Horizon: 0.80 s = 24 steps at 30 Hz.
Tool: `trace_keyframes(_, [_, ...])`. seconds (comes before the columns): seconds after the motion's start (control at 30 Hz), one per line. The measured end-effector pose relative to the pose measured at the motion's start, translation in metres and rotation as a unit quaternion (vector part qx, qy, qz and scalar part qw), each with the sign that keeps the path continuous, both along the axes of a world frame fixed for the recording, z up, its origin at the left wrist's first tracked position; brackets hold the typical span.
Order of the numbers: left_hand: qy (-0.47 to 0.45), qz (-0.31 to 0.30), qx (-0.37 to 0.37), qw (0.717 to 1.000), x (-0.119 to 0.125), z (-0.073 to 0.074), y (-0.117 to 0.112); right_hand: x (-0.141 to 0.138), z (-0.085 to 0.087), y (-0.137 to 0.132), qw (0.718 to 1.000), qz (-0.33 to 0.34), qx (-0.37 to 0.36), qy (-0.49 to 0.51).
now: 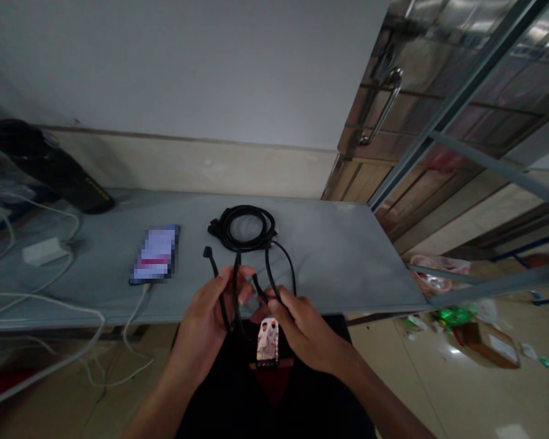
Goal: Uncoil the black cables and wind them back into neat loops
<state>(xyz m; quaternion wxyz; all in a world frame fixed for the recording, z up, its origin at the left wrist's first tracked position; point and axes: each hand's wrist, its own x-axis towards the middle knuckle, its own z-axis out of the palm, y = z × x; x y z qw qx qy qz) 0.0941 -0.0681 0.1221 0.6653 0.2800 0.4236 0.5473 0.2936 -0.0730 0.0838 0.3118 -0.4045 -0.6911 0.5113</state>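
Note:
A coiled black cable (244, 227) lies on the grey table (338, 262) just ahead of me, with loose strands trailing toward my hands. My left hand (210, 320) is closed around two of those strands, one ending in a small plug (207, 251). My right hand (302, 326) pinches another strand of the same cable near the table's front edge. Below my hands a small card with a picture (268, 341) rests against my dark clothing.
A phone (155, 255) with a lit screen lies left of the coil, a white wire plugged into it. White cords and a white adapter (43, 250) spread at far left beside a black bag (46, 164). A metal door (393, 103) and floor litter (452, 317) lie right.

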Motion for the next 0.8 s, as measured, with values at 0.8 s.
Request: trace_keyframes(0.8, [0.011,-0.037,0.021,0.999,-0.006,0.029,0.022,-0.035,0.011,0.012,0.988,0.064,0.141,-0.006])
